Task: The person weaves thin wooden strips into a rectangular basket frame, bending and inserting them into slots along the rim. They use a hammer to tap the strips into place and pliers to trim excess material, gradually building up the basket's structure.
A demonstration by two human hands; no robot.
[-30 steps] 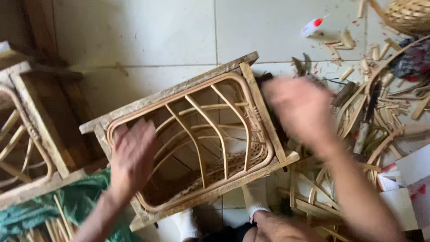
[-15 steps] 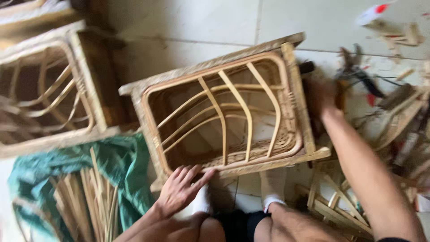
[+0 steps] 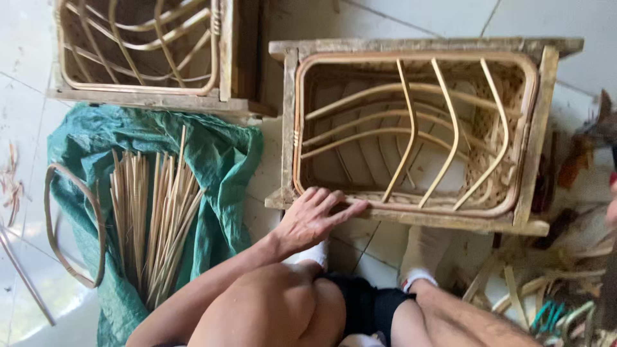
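Rattan-and-wood frame crate (image 3: pixel 411 135): lies on its side on the tiled floor (image 3: pixel 443 16), open face up, curved cane ribs inside.

Second frame crate (image 3: pixel 144 54): just left of the first, upper corner of view.

Green tarp (image 3: pixel 222 167): left of and below the first crate, crumpled, holding a bundle of cane sticks (image 3: pixel 151 212).

Bent cane loop (image 3: pixel 71 225): at the tarp's far left edge.

Left hand (image 3: pixel 315 218): fingers spread flat on the crate's near lower rail, gripping nothing.

Right hand (image 3: pixel 612 205): sliver right of the crate; fingers cannot be told.
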